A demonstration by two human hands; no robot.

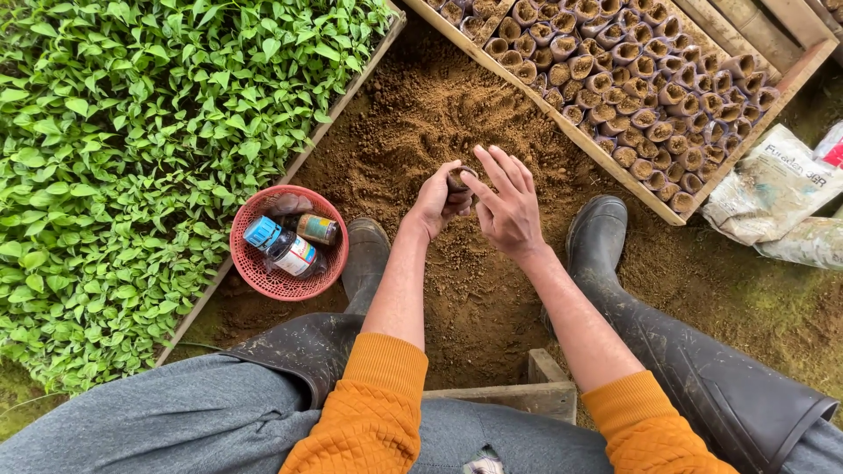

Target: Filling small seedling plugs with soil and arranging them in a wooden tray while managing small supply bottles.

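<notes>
**Small pot held over the soil**

The left hand [436, 204] grips a small dark pot [459, 179] above the heap of brown soil [421, 114] — fingers clenched around it. The right hand [507, 206] touches its rim, fingers spread loose. A red basket [255, 272] sits nearby.

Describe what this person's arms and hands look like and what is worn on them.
Both arms wear orange quilted sleeves with ribbed cuffs, pushed up so the forearms are bare. The left hand and right hand are bare: no gloves, and no rings or watch that I can see.
</notes>
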